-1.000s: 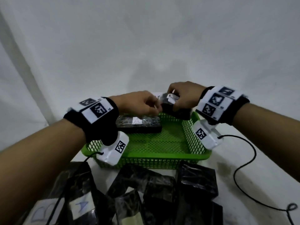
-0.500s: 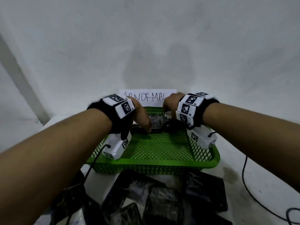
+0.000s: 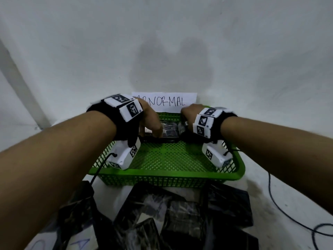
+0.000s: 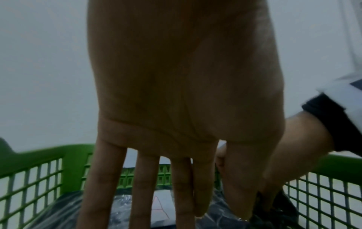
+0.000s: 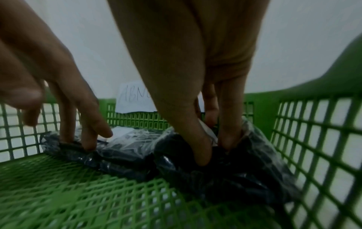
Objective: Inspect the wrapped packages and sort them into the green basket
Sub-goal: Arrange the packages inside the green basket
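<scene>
The green basket (image 3: 162,175) stands in front of me with two black wrapped packages at its far end. My left hand (image 3: 155,132) lies with straight fingers on the left package (image 5: 121,148), which carries a white label (image 4: 160,206). My right hand (image 5: 215,153) pinches the right package (image 5: 225,173) between thumb and fingers; this package lies on the basket floor (image 5: 78,193) against the right wall. In the head view the right hand (image 3: 187,116) hides most of that package.
A paper sign reading ABNORMAL (image 3: 164,102) hangs on the white wall just behind the basket. Several more black wrapped packages (image 3: 180,213) are piled in front of the basket, near me. A black cable (image 3: 281,210) trails across the white surface on the right.
Both hands have come down from above the basket's far rim into the basket. The package the right hand holds now lies on the floor beside the first one.
</scene>
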